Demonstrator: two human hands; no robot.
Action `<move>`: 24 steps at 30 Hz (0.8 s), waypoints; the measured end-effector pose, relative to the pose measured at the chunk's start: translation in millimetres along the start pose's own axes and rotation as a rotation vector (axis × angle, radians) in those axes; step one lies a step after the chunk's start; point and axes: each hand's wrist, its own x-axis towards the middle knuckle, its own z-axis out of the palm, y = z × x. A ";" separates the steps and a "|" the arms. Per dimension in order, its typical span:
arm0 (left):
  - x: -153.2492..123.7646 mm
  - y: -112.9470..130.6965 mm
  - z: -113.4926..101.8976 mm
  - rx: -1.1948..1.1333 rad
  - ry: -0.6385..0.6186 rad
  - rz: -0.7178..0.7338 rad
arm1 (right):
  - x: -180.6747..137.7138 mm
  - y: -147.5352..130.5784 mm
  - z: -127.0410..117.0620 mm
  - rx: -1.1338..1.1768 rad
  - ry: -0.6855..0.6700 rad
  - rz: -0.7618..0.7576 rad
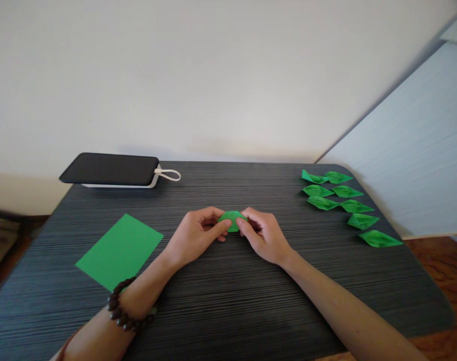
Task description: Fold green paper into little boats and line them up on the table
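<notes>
Left-hand fingers (pixel 222 228) pinched on the left end of a small green folded-paper piece (pixel 233 218); right-hand fingers (pixel 247 228) pinched on its right end, thumbs on the near face. Piece held over the middle of a dark-grey, streaked worktop (pixel 228 301). Left wrist: dark-brown round-beaded bracelet (pixel 115 307). Beside that forearm, a flat green rectangular paper sheet (pixel 117 250), set askew. Far left, a black-topped, white-sided flat slab (pixel 111 169) with a white cord loop (pixel 169 174). Right side: eight pointed green folded-paper shapes (pixel 323 202), mostly paired in rows. Pale wall (pixel 228 75) behind.
</notes>
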 end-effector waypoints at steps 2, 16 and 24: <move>-0.4 0.0 1.3 -0.008 -0.012 -0.012 | 0.2 0.7 -0.3 -0.013 0.005 -0.006; -2.7 -0.7 -1.5 0.115 -0.131 -0.072 | 1.1 -1.7 -1.1 -0.066 0.089 -0.100; -1.8 2.3 2.6 0.009 -0.018 -0.013 | 1.7 0.6 -1.6 -0.045 0.072 -0.133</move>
